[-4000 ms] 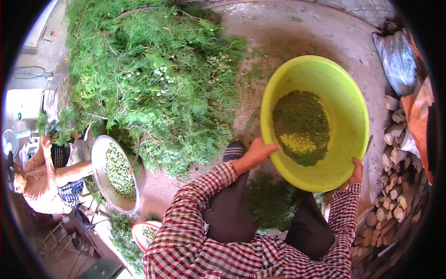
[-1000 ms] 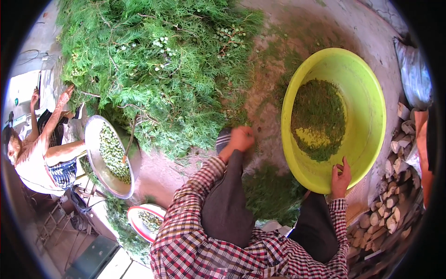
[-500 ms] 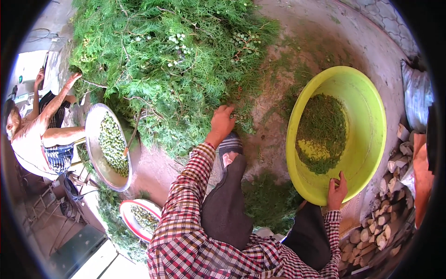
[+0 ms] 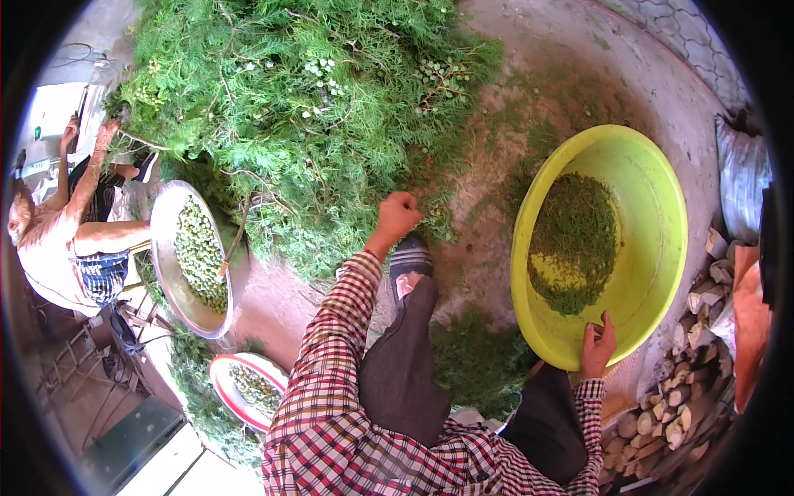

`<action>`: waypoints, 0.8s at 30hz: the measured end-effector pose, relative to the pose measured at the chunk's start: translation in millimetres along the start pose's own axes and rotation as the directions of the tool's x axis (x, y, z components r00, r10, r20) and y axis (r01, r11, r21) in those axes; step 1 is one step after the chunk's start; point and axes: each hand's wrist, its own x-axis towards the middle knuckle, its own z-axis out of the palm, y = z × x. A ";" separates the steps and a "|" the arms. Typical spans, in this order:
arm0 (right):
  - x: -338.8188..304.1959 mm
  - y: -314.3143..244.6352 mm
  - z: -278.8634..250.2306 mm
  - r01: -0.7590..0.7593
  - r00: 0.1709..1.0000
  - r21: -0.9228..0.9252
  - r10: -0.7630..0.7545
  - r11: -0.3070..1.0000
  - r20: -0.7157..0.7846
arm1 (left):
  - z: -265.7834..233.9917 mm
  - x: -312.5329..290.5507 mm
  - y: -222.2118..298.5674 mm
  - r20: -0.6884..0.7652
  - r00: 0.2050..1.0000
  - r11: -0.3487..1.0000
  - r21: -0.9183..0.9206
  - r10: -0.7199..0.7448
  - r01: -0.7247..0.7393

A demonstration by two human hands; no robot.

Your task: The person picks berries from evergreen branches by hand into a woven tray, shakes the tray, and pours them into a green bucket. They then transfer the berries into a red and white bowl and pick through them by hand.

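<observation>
My left hand (image 4: 399,217) is closed just above the floor, beside the lower right edge of a large heap of green conifer branches (image 4: 289,116). Whatever its fingers may hold is hidden. My shoe in a striped slipper is right below it. On the right, a large yellow-green plastic basin (image 4: 653,248) stands tilted, with a bed of small dark green leaf bits (image 4: 579,240) inside. My right hand (image 4: 597,347) grips the basin's near rim, fingers over the inner wall. Pale green cones (image 4: 316,78) show among the branches.
At left, another person (image 4: 70,223) handles a branch beside a metal basin (image 4: 164,273) of pale green cones. A red-rimmed bowl (image 4: 222,395) stands nearer me. Split firewood (image 4: 653,430) is stacked at lower right. Loose greenery (image 4: 480,355) lies between my legs.
My left hand has curled tighter and shifted slightly downward. The other person's hand has moved left with a sprig, away from the heap. My right hand stays at the basin rim.
</observation>
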 end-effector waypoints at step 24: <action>-0.6 -2.8 -4.0 -0.030 0.999 0.044 0.030 0.999 0.012 | -2.3 16.2 58.8 0.401 0.729 0.151 -0.813 -0.555 0.563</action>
